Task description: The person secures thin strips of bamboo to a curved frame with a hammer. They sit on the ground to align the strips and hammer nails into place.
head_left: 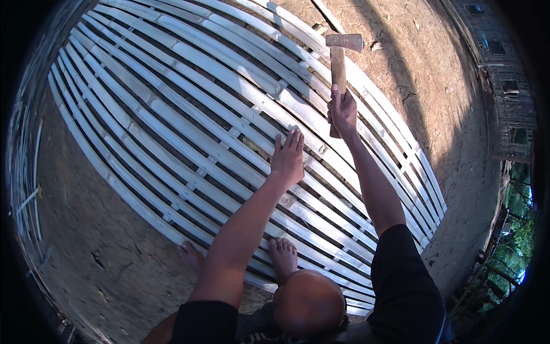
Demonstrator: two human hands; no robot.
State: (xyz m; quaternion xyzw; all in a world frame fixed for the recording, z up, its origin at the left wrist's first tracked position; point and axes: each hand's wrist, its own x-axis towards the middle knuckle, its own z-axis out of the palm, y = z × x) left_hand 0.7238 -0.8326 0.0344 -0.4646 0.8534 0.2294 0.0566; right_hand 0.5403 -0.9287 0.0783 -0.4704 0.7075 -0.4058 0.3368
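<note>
A hammer (338, 67) with a wooden handle and a dark metal head is raised in my right hand (344, 112), whose fingers wrap round the lower handle. Its head points away from me, over the far right side of a slatted panel (189, 117) of pale split-bamboo strips. My left hand (288, 157) lies flat on the strips near the panel's middle, fingers stretched out and pointing away. Short cross-pieces (234, 133) run beneath the long strips and show through the gaps. Any nail under the left palm is hidden.
My bare foot (283, 255) rests on the panel's near edge, with my bent knee (309, 304) beside it. Dry cracked earth (91, 229) surrounds the panel. Thin poles (37, 178) lie at the far left. A woven bamboo wall (507, 86) stands at the right, with green plants (518, 229) below it.
</note>
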